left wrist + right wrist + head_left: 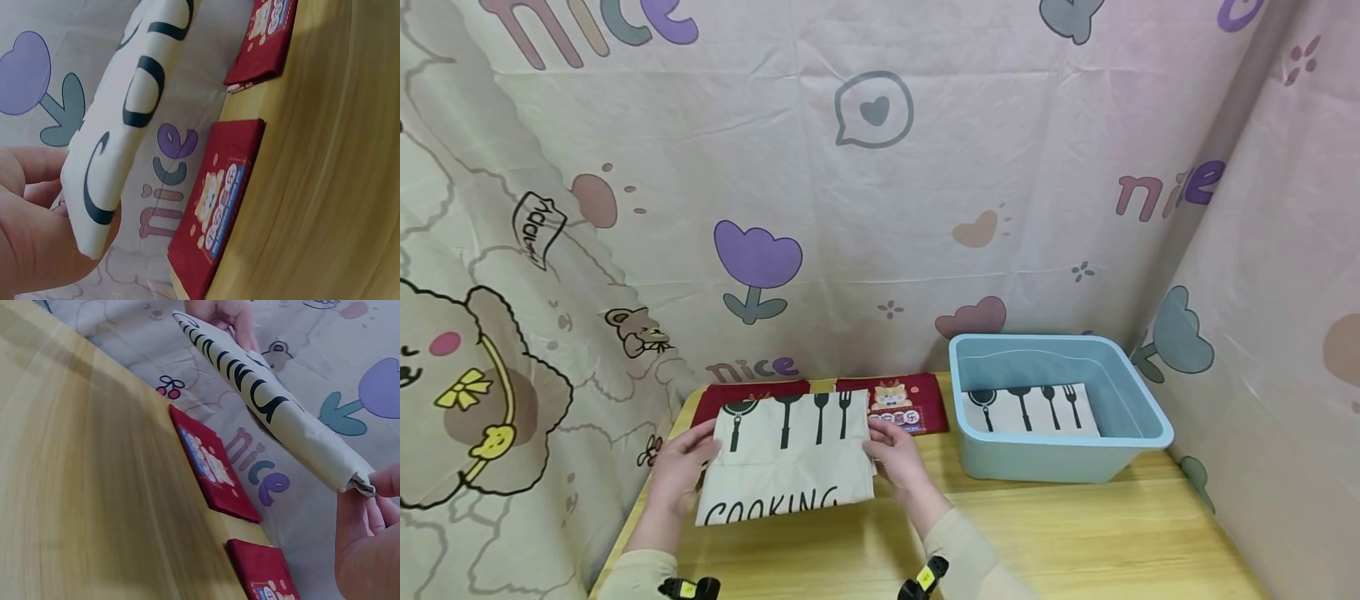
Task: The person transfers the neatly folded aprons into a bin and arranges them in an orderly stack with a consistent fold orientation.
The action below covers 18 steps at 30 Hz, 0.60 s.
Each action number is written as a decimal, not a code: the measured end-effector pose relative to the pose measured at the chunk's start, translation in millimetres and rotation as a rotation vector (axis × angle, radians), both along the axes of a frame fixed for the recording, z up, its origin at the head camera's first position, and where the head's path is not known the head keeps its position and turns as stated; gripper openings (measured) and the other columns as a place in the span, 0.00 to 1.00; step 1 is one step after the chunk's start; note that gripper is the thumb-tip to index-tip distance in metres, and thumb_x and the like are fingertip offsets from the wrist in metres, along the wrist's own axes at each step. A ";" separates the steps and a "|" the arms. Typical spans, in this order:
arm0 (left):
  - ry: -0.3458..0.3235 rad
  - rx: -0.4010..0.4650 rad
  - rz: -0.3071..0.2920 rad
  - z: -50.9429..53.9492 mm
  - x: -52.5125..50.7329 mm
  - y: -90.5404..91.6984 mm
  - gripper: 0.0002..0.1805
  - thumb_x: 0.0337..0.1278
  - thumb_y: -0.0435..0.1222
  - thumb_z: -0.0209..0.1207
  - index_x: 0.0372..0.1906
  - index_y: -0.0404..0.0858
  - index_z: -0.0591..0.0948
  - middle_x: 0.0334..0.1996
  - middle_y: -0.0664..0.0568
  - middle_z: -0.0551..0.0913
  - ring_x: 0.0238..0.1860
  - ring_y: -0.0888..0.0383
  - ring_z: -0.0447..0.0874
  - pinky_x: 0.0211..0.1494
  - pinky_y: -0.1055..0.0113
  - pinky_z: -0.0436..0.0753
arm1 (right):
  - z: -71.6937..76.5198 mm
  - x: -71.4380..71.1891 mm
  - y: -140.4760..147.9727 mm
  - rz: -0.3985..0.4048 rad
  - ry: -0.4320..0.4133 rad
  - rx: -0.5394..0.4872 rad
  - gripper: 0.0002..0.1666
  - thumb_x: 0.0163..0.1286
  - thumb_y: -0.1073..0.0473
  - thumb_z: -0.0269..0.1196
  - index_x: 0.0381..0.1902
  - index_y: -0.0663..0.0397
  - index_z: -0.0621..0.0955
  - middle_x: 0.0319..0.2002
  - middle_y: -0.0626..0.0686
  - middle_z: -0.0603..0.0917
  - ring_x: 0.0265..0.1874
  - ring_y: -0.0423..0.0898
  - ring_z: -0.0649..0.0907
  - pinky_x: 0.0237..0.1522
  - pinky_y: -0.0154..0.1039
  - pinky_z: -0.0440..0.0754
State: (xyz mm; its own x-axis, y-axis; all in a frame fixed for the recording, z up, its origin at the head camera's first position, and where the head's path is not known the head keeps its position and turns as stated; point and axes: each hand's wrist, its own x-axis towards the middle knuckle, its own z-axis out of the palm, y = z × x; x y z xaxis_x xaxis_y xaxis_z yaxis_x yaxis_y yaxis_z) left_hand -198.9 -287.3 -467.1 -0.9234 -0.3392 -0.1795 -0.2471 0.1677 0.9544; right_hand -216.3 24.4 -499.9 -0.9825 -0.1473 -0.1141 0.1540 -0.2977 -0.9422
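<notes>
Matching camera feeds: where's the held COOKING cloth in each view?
Head: the cloth is low, left of centre, between the left hand and right hand.
Left wrist: the cloth slants from lower left up to the top edge.
Right wrist: the cloth slants from top centre to lower right.
Shared landmark: the purple flower on the backdrop.

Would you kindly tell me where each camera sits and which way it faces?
Head: on the head, facing forward and down at the folded cloth, blue bin and printed backdrop; left hand, right hand and both sleeves show.
Left wrist: on that wrist, facing the folded cloth's lettered edge; the left hand shows.
Right wrist: on that wrist, looking along the folded cloth; right hand near, left hand beyond.
Both wrist views share two red items.
</notes>
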 end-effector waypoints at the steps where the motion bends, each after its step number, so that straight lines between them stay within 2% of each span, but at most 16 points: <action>1: 0.001 0.005 -0.005 0.4 -0.2 0.9 0.27 0.69 0.31 0.56 0.71 0.33 0.68 0.50 0.51 0.76 0.44 0.67 0.73 0.41 0.74 0.80 | 0.8 -0.1 1.1 -0.005 -0.001 -0.002 0.32 0.64 0.72 0.60 0.66 0.72 0.69 0.48 0.57 0.83 0.36 0.41 0.83 0.38 0.34 0.82; 4: 0.009 0.022 -0.010 2.1 -0.6 4.1 0.27 0.69 0.31 0.56 0.71 0.33 0.68 0.48 0.55 0.76 0.45 0.67 0.73 0.42 0.76 0.79 | 4.0 -0.6 4.4 -0.018 -0.001 -0.011 0.31 0.64 0.72 0.60 0.66 0.71 0.70 0.44 0.53 0.84 0.35 0.40 0.82 0.37 0.32 0.81; 9: 0.025 0.039 0.002 6.6 -1.9 9.2 0.27 0.69 0.31 0.57 0.71 0.34 0.69 0.51 0.53 0.76 0.47 0.66 0.73 0.43 0.76 0.78 | 8.0 -2.1 10.8 -0.016 0.011 -0.020 0.30 0.65 0.72 0.60 0.66 0.71 0.70 0.42 0.51 0.83 0.36 0.40 0.82 0.38 0.32 0.81; 13: 0.036 0.060 0.008 12.0 -3.1 13.0 0.27 0.68 0.31 0.57 0.71 0.35 0.70 0.47 0.57 0.77 0.44 0.66 0.75 0.41 0.74 0.80 | 11.5 -2.1 17.1 -0.018 0.024 -0.018 0.30 0.66 0.72 0.59 0.66 0.72 0.70 0.43 0.52 0.83 0.36 0.39 0.82 0.37 0.32 0.81; 18: 0.052 0.114 -0.017 19.5 -2.3 16.3 0.28 0.68 0.31 0.58 0.71 0.35 0.69 0.43 0.62 0.79 0.40 0.68 0.78 0.39 0.71 0.83 | 18.8 -1.2 24.2 -0.026 0.034 -0.002 0.30 0.67 0.72 0.60 0.67 0.71 0.70 0.44 0.53 0.84 0.38 0.40 0.82 0.39 0.34 0.83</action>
